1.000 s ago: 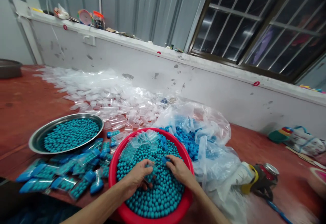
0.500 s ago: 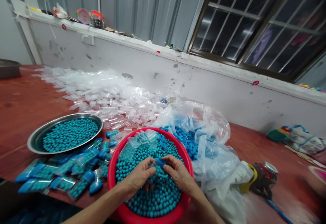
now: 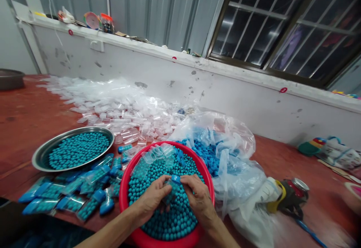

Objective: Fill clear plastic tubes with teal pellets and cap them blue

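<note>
Over a red basin (image 3: 209, 187) filled with teal beads (image 3: 166, 225), both my hands work close together. My left hand (image 3: 155, 197) is closed round a small clear plastic case (image 3: 170, 191), partly hidden by the fingers. My right hand (image 3: 197, 193) pinches a blue cap (image 3: 176, 179) at the mouth of the case; whether it is fully seated I cannot tell. Several empty clear cases (image 3: 158, 153) and a few blue caps (image 3: 179, 157) lie on the beads at the basin's far side.
Left of the basin are a metal tray (image 3: 39, 161) of teal beads and several filled, blue-capped cases (image 3: 73, 203). Behind lies a heap of clear cases (image 3: 124, 108). A plastic bag (image 3: 239, 135) with blue caps (image 3: 207, 155) stands right, near a red-and-black object (image 3: 293, 195).
The blue cap has tilted and come over the mouth of the clear case. My right hand has turned slightly and shifted a little to the left.
</note>
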Action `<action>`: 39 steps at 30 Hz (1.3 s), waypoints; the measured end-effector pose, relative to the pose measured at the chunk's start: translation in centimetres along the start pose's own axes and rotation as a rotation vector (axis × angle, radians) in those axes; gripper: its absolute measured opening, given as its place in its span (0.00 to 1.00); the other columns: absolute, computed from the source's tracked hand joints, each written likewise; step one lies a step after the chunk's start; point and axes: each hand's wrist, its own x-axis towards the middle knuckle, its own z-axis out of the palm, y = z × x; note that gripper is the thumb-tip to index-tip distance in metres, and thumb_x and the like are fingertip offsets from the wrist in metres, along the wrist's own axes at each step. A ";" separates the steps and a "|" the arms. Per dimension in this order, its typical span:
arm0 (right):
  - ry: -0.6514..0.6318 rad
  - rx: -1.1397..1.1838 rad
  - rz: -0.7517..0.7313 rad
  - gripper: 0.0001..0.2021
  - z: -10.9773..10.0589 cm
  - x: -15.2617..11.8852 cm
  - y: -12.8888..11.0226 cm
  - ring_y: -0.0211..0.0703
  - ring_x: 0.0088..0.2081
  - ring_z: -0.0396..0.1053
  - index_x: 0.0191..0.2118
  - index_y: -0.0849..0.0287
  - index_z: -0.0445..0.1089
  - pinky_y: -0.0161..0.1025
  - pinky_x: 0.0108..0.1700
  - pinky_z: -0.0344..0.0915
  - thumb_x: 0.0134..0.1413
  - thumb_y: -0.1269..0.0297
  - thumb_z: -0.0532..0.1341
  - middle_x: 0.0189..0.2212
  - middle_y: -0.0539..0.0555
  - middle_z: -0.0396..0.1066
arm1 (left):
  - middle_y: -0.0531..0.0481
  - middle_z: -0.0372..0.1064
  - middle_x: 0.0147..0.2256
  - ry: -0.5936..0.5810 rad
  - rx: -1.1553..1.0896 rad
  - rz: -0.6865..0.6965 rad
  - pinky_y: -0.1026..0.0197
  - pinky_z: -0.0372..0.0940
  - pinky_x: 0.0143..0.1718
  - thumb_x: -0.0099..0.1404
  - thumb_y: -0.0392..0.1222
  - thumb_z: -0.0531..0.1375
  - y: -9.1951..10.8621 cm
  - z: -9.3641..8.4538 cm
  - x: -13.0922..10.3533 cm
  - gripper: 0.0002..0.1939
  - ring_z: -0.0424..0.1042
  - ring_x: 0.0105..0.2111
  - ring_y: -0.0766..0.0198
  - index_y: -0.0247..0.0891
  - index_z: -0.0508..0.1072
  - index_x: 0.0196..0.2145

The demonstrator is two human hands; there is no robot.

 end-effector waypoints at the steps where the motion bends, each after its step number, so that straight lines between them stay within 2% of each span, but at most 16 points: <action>1: -0.004 0.007 -0.002 0.10 0.0 -0.1 0.0 0.41 0.37 0.68 0.37 0.54 0.68 0.40 0.41 0.63 0.55 0.73 0.52 0.35 0.52 0.72 | 0.55 0.66 0.23 -0.006 -0.009 -0.001 0.74 0.47 0.10 0.53 0.53 0.58 0.0 0.0 0.0 0.25 0.63 0.13 0.74 0.37 0.59 0.44; 5: -0.019 0.001 -0.055 0.10 0.0 -0.5 -0.2 0.41 0.37 0.67 0.37 0.55 0.68 0.39 0.40 0.63 0.56 0.73 0.51 0.35 0.53 0.72 | 0.54 0.67 0.25 -0.034 -0.036 -0.016 0.73 0.47 0.10 0.52 0.53 0.59 0.2 0.3 -0.2 0.29 0.63 0.13 0.73 0.36 0.57 0.47; 11: -0.077 -0.193 -0.161 0.12 -0.8 -0.3 -0.8 0.43 0.37 0.65 0.36 0.57 0.69 0.40 0.39 0.61 0.57 0.75 0.49 0.35 0.55 0.72 | 0.53 0.67 0.25 -0.022 -0.098 -0.040 0.73 0.44 0.09 0.54 0.52 0.57 0.0 0.9 -0.2 0.31 0.62 0.12 0.73 0.37 0.51 0.52; 16: -0.120 -0.121 -0.209 0.12 -1.0 -0.7 -0.4 0.41 0.35 0.65 0.36 0.56 0.68 0.39 0.37 0.61 0.56 0.75 0.49 0.34 0.54 0.71 | 0.52 0.68 0.26 -0.047 -0.114 -0.087 0.73 0.46 0.10 0.52 0.53 0.58 0.5 0.9 -0.7 0.36 0.62 0.12 0.73 0.38 0.49 0.53; 19: -0.109 -0.030 -0.106 0.11 -0.8 -1.0 -0.3 0.41 0.34 0.66 0.40 0.55 0.67 0.38 0.37 0.62 0.56 0.73 0.51 0.33 0.53 0.71 | 0.53 0.68 0.24 -0.032 -0.062 -0.094 0.73 0.46 0.10 0.50 0.54 0.59 0.6 0.8 -0.8 0.34 0.60 0.11 0.75 0.39 0.53 0.51; 22: -0.064 0.072 0.164 0.11 -0.7 -1.1 -0.4 0.42 0.36 0.67 0.44 0.55 0.67 0.38 0.39 0.63 0.55 0.69 0.53 0.33 0.53 0.71 | 0.56 0.65 0.22 0.005 0.027 -0.038 0.73 0.46 0.10 0.51 0.54 0.59 0.5 1.0 -0.6 0.30 0.57 0.10 0.76 0.39 0.57 0.48; 24: -0.097 0.123 0.275 0.10 -0.6 -1.0 -0.5 0.42 0.36 0.68 0.41 0.55 0.69 0.37 0.39 0.63 0.55 0.67 0.54 0.34 0.52 0.72 | 0.59 0.61 0.20 0.029 0.088 0.001 0.73 0.46 0.09 0.51 0.53 0.59 0.5 1.1 -0.5 0.28 0.55 0.10 0.77 0.39 0.58 0.47; 27: -0.179 0.018 0.193 0.10 -0.3 -1.0 -0.8 0.41 0.32 0.67 0.33 0.55 0.71 0.37 0.37 0.61 0.56 0.66 0.52 0.28 0.52 0.71 | 0.61 0.57 0.18 0.071 0.127 0.001 0.72 0.46 0.09 0.51 0.53 0.58 0.3 1.4 -0.4 0.26 0.52 0.10 0.77 0.38 0.61 0.44; 31: -0.234 -0.155 0.037 0.12 -0.2 -1.2 -1.0 0.39 0.28 0.64 0.31 0.58 0.68 0.38 0.38 0.58 0.58 0.70 0.48 0.24 0.52 0.67 | 0.63 0.53 0.16 0.146 0.112 0.008 0.72 0.44 0.10 0.51 0.50 0.58 -0.1 1.7 -0.5 0.18 0.49 0.11 0.78 0.38 0.64 0.37; 35: -0.299 0.006 0.103 0.11 -0.7 -1.2 -0.5 0.37 0.28 0.64 0.30 0.57 0.69 0.34 0.34 0.58 0.57 0.67 0.50 0.23 0.49 0.66 | 0.63 0.54 0.17 0.110 0.140 -0.026 0.71 0.45 0.09 0.51 0.50 0.58 -0.2 1.7 -0.6 0.20 0.49 0.10 0.77 0.39 0.61 0.39; 37: -0.290 0.079 0.164 0.11 -0.8 -1.2 -0.3 0.36 0.28 0.63 0.30 0.57 0.69 0.32 0.31 0.57 0.57 0.65 0.51 0.23 0.48 0.65 | 0.63 0.54 0.17 0.094 0.141 -0.022 0.71 0.46 0.09 0.51 0.50 0.58 -0.2 1.8 -0.4 0.22 0.50 0.09 0.77 0.39 0.60 0.42; 39: -0.250 0.072 0.175 0.11 -0.4 -1.3 -0.1 0.36 0.27 0.62 0.29 0.57 0.70 0.32 0.31 0.57 0.57 0.65 0.51 0.22 0.48 0.65 | 0.63 0.53 0.17 0.129 0.137 -0.005 0.72 0.46 0.09 0.51 0.50 0.57 -0.2 2.0 -0.2 0.21 0.50 0.09 0.77 0.39 0.60 0.41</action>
